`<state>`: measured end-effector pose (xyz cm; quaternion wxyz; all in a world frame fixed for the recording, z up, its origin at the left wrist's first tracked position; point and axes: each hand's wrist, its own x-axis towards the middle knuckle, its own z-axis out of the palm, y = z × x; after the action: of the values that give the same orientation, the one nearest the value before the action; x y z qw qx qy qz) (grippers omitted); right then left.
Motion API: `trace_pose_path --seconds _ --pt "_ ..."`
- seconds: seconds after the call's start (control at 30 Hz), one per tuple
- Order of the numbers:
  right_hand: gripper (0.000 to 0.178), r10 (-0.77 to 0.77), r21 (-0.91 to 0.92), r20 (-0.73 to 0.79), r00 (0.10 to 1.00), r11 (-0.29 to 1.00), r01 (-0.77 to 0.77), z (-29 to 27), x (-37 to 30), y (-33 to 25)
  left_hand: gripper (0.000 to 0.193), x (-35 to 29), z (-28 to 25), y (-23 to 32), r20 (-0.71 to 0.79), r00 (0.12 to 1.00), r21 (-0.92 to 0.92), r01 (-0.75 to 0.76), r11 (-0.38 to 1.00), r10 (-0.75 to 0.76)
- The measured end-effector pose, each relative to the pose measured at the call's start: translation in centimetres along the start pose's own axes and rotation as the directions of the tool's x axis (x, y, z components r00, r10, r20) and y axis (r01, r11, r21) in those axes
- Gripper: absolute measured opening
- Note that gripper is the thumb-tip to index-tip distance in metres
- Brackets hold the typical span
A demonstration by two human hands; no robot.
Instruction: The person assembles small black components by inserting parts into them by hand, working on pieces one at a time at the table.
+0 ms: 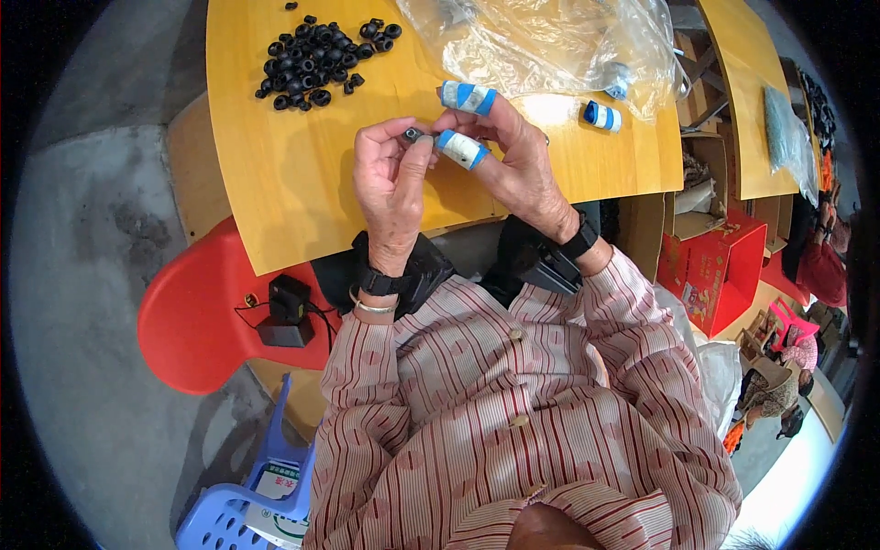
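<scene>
My left hand [392,174] pinches a small dark part with a round hole [412,134] between thumb and fingertips, above the table's near side. Close against it on the right is my right hand [513,156]. Blue-and-white tape is wrapped around its thumb [463,149] and index finger [468,97]. Its thumb and another finger close in beside the dark part, and whatever they grip is hidden. Beyond my left hand lies a loose pile of small black rounded pieces [312,62], some with visible holes.
The yellow table [302,183] carries a clear plastic bag [550,46] at the back and a blue-and-white tape roll [602,116] at right. A red chair [197,312] holding a black adapter [289,298] stands left. A red box [715,270] and other people are right.
</scene>
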<state>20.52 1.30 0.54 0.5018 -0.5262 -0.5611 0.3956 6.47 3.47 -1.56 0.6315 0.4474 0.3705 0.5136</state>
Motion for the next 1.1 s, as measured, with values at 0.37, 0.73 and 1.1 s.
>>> trace_pose_path --seconds 0.37,0.73,1.1 --pt "0.036 -0.036 -0.047 -0.06 0.998 0.998 0.033 0.5 -0.1 0.4 0.025 0.0 0.1 -0.1 -0.035 0.999 -0.016 -0.012 1.0 0.012" --pt "0.036 0.018 -0.002 -0.009 1.0 1.0 -0.018 -2.0 0.6 0.1 0.026 -0.3 0.2 -0.6 0.018 1.0 0.195 -0.027 0.98 0.024" --pt "0.037 -0.117 -0.322 0.103 0.988 0.935 0.145 -2.5 1.1 -0.7 0.026 -0.3 0.6 -0.6 0.029 0.998 0.249 -0.064 0.966 0.059"
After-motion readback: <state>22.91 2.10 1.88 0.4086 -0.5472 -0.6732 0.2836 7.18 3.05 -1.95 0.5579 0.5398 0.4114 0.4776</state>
